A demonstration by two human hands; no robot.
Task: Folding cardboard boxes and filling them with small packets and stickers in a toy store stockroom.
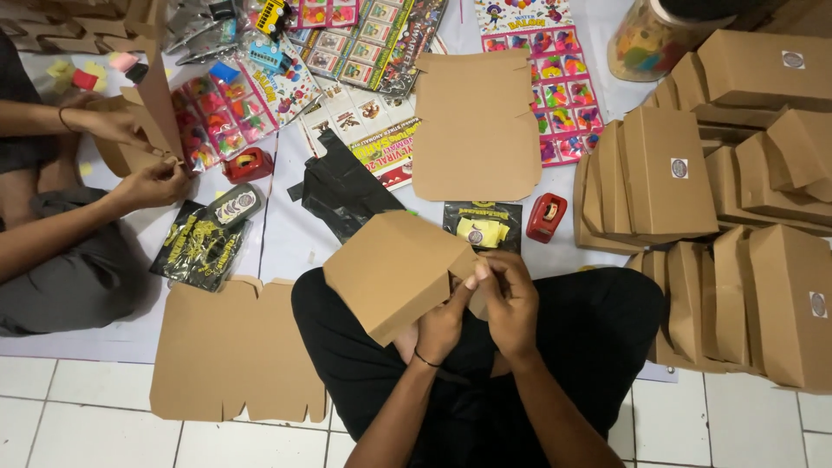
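Held half-folded brown box [394,273] over lap, near centre: left hand [444,325] gripping underneath, right hand [511,299] pinching right-end flap. Best pressed flush along crease, corners aligned. Flat blank [477,126] farther off.

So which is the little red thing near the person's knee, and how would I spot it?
Start at the stack of finished brown boxes on the right. Just left of it, on the white sheet, beside a black packet with yellow print, sits the small red tape dispenser, the only red plastic piece there.
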